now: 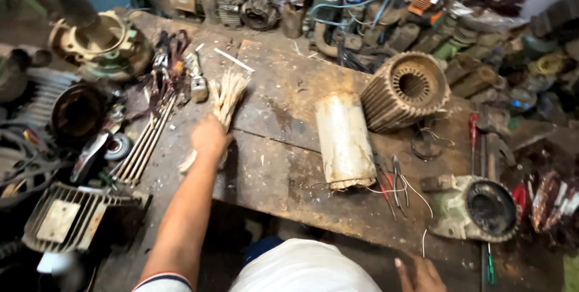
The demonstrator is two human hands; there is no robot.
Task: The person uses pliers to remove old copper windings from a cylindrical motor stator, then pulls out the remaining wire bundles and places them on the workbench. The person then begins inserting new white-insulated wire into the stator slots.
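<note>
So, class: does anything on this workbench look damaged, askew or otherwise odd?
Yes. The pale cylinder lies on its side with a ragged, frayed lower end, loose wires trailing from it. The left hand grips a splayed bundle of thin strips. The right hand rests at the bench edge.

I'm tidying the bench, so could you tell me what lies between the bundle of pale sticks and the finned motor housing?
In the head view, a pale cylinder lies on the wooden bench, between the bundle of sticks in the left hand and the finned housing.
</note>
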